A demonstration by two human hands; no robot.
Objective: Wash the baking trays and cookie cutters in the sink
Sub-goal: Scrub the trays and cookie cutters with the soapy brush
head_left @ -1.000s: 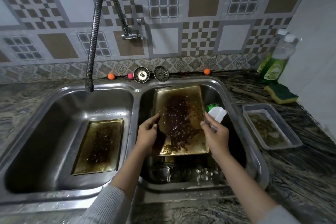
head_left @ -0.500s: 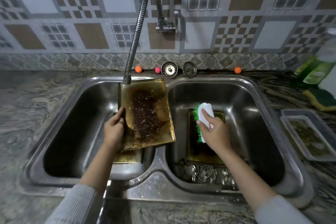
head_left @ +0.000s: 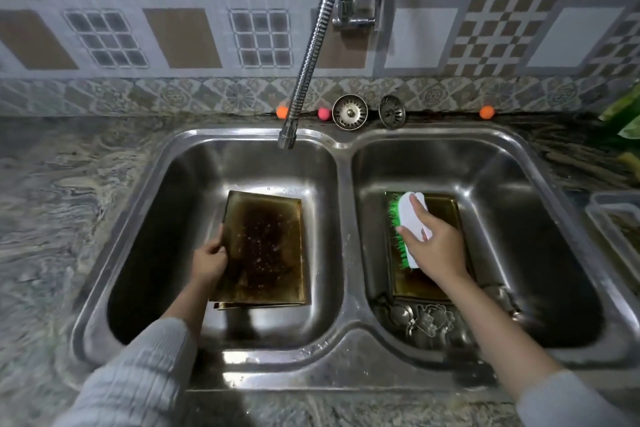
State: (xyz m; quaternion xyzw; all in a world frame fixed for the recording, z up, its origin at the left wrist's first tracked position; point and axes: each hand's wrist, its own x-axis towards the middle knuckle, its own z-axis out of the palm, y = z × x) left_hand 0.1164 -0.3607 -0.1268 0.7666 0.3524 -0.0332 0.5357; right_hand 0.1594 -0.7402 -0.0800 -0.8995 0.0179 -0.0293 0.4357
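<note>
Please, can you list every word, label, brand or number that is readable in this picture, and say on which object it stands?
No readable text anywhere in this view.
The green thing at the right edge is cut off and blurred; any print on it cannot be read.
The baking trays, scrub brush, tap and wall tiles show no writing, only patterns.

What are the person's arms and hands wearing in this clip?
Both hands, left hand and right hand, are bare: no gloves, and no rings or watch that I can see. Each arm has a light grey ribbed knit sleeve pushed up the forearm.
</note>
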